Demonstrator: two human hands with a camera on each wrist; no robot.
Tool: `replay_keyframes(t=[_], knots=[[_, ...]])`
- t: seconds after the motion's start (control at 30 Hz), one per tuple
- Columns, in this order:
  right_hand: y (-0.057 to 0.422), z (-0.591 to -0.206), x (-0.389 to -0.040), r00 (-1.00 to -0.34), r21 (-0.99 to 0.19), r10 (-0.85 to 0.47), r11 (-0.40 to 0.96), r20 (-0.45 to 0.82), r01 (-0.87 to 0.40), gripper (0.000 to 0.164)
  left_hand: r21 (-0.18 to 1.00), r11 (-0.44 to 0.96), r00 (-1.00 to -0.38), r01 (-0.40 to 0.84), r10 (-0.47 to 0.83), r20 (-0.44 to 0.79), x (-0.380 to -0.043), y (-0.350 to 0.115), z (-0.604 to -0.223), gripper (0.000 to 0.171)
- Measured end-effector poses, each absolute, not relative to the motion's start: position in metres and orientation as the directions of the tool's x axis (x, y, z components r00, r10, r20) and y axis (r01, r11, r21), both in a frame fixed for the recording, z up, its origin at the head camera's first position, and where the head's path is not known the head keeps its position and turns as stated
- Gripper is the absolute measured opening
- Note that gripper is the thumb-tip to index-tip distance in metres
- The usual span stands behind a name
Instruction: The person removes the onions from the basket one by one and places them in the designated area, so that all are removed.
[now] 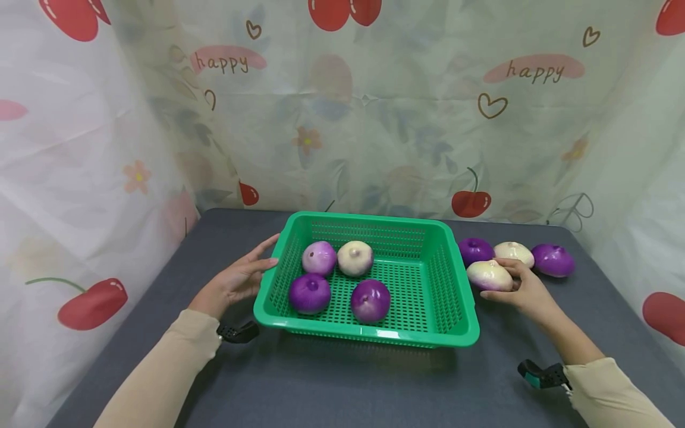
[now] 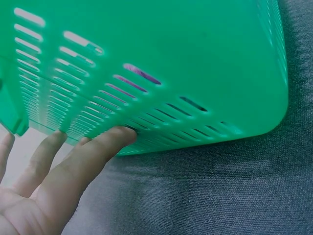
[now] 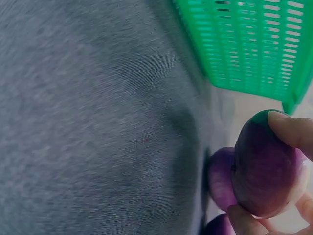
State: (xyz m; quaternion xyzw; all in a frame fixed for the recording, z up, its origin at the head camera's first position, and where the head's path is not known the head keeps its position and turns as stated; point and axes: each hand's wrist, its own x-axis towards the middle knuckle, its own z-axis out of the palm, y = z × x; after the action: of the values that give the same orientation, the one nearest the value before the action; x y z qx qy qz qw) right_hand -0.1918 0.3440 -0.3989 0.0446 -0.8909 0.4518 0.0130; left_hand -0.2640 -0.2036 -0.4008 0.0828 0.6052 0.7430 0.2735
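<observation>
A green plastic basket [image 1: 374, 340] stands mid-table with two purple onions [image 1: 310, 293] [image 1: 370, 301], a paler purple onion [image 1: 319, 258] and a whitish onion [image 1: 355, 258] in its left and middle part. My left hand [image 1: 235, 282] lies along the basket's left side, thumb at the rim; in the left wrist view its extended fingers [image 2: 73, 169] touch the slotted wall. Just right of the basket, my right hand [image 1: 527, 291] grips a white-topped onion [image 1: 489, 276] with a purple underside [image 3: 266, 166], between thumb and fingers. It appears raised off the table.
Behind the right hand, a row on the dark grey tabletop [image 1: 332, 386] holds a purple onion [image 1: 475, 251], a white onion [image 1: 514, 254] and another purple onion [image 1: 553, 260]. A printed curtain [image 1: 374, 148] hangs behind the table and at both sides.
</observation>
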Motion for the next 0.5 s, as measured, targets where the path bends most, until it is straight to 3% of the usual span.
replay_keyframes(t=[0.5], knots=[[0.351, -0.421, -0.197, -0.991, -0.789, -0.098, 0.601, 0.089, -0.130, 0.079, 0.938, -0.131, -0.833, -0.321, 0.510, -0.214, -0.263, -0.204, -0.399, 0.070]])
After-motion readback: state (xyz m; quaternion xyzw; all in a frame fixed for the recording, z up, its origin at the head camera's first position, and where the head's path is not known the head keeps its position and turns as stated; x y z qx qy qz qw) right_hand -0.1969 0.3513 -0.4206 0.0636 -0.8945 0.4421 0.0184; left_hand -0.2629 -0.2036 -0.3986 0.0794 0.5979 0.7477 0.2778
